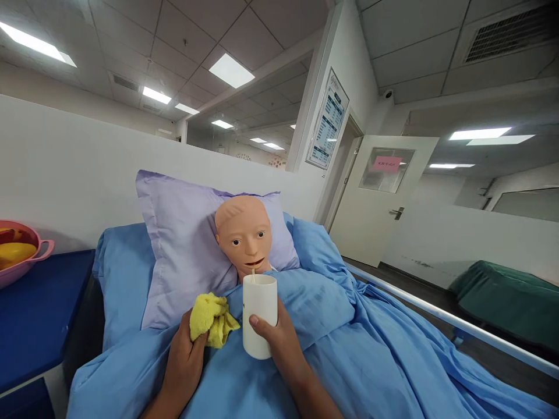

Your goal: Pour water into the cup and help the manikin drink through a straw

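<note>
My right hand [279, 334] is wrapped round a tall white cup [259, 326], held upright over the blue quilt. A thin pale straw [253, 274] rises from the cup, its upper end at the parted lips of a manikin head [243, 233]. In my left hand [186, 352] a crumpled yellow cloth [212, 320] is gripped, just left of the cup. The manikin rests on a lilac pillow [181, 244], covered up to its neck by the blue quilt [349, 361]. What the cup contains is hidden.
At the left, a pink basin [41, 250] with yellow things inside stands on a dark blue cabinet top [43, 308]. A white bed rail [471, 331] runs along the right side. Beyond it are a green-covered object [502, 305] and an open door [375, 215].
</note>
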Motion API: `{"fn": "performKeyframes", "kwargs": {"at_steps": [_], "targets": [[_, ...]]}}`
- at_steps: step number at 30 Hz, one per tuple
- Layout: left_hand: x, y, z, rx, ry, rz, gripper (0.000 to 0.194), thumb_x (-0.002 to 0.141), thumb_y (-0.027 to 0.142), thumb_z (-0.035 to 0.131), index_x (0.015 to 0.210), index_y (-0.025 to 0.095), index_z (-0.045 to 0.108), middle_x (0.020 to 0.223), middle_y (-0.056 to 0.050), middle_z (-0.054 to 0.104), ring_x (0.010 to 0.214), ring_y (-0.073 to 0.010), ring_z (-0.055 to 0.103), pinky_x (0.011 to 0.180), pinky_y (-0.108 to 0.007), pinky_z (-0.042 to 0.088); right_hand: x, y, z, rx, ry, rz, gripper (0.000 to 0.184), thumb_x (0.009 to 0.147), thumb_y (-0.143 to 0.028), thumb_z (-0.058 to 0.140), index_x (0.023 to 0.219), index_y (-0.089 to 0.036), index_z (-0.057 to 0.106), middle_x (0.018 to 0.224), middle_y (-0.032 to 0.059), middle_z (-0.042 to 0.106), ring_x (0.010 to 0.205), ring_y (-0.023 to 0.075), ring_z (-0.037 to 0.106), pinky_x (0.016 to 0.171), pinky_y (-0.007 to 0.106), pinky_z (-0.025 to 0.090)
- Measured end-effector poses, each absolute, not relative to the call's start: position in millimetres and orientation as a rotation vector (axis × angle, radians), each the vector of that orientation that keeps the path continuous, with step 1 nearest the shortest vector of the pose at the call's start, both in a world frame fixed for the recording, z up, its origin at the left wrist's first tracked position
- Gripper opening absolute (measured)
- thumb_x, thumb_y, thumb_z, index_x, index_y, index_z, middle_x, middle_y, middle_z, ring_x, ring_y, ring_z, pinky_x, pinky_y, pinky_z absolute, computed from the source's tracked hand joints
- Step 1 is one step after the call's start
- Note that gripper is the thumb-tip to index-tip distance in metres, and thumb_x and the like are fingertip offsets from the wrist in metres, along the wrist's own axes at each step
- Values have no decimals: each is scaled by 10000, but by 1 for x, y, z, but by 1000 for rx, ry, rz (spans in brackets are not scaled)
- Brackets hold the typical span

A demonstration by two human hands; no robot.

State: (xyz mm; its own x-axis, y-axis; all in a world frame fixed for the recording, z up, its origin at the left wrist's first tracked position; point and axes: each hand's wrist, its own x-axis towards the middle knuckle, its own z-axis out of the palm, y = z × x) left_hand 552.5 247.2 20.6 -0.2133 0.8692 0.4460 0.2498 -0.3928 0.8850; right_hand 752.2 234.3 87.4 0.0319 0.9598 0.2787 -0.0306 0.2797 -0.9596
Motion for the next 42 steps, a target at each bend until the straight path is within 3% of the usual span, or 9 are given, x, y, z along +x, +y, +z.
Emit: {"fn": "performKeyframes", "kwargs": {"at_steps": [30, 42], "targets": [[552, 246, 26, 1546, 1364, 1626, 389, 881, 501, 519, 1088, 178, 586, 976, -94, 717, 872, -265, 680, 808, -400, 557, 747, 230, 91, -965, -1151, 983, 565, 703, -598, 807, 1043, -160, 699, 945, 118, 757, 755, 252, 695, 630, 356, 558], [552, 244, 25, 1536, 1372, 1602, 412, 897, 506, 506, 1129, 172, 572, 993, -98, 714, 888, -264, 679, 793, -386, 557, 749, 230, 89, -961, -1102, 989, 619, 714, -587, 815, 1150, -171, 674, 1046, 133, 750, 908, 310, 716, 696, 386, 585]]}}
